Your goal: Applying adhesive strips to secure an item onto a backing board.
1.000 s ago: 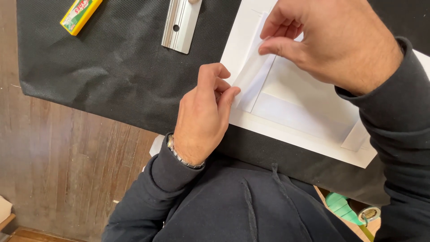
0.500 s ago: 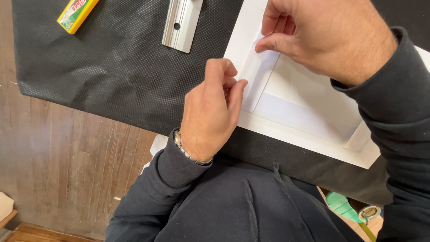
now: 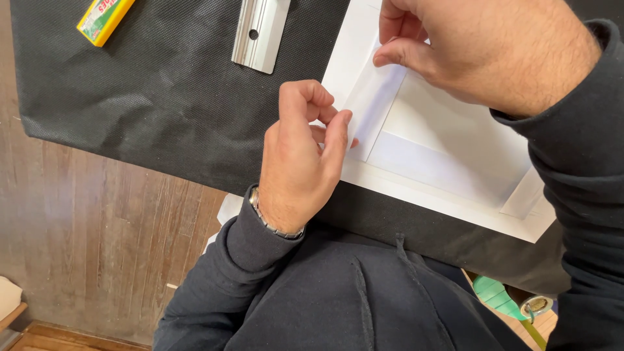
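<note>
On the black cloth (image 3: 162, 110) covering the desk lies a white mat board (image 3: 448, 188), and both hands work at its near-left corner. The left hand (image 3: 302, 162) has its thumb and forefinger pinched together on the lower end of a white paper strip (image 3: 377, 107) that runs along the edge of the board's inner panel; the other fingers are curled in. The right hand (image 3: 481, 49) presses the upper end of the same strip, thumb tip flat on it and the remaining fingers bent over the board, so both hands are grasping the strip and neither is free. A second white strip (image 3: 442, 166) lies along the panel's near edge, meeting the first at the corner.

Judging from this, the work is seating the strip straight. It would go best if the upper end stays pinned while the lower end is kept taut and laid parallel to the panel edge, then smoothed from one end to avoid wrinkles or a skewed corner.

Farther off on the cloth rest a metal bar (image 3: 260, 32) and a yellow packet (image 3: 104, 19), both well apart from the hands.
</note>
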